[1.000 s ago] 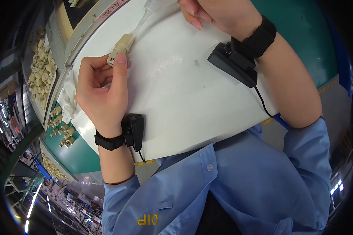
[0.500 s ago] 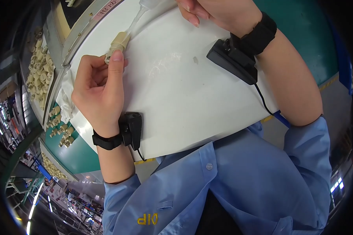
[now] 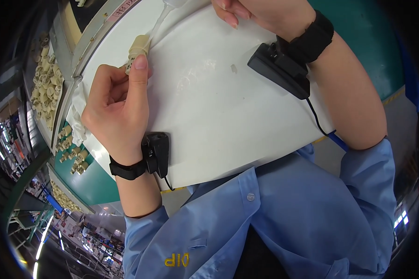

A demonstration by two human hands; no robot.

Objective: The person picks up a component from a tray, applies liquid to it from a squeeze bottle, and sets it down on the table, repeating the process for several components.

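My left hand is closed, pinching a cream cylindrical lamp-holder-like part between thumb and fingers above the white work surface. A clear, thin tapered nozzle slants down to the part's right side, its tip at or very near it. The nozzle widens into a translucent squeeze bottle, mostly cut off by the upper edge. At the top, my right hand has curled fingers; its hold on the bottle lies outside the picture. Each wrist wears a black strap with a small device.
White sheeting covers the table in front of me. Several similar cream parts stand on the green surface at left, beside a crumpled white cloth. Beyond a metal rail, many more parts are heaped.
My right hand and forearm have shifted slightly right and up. The part in my left hand has turned or tilted a little, with the nozzle still against or near it.
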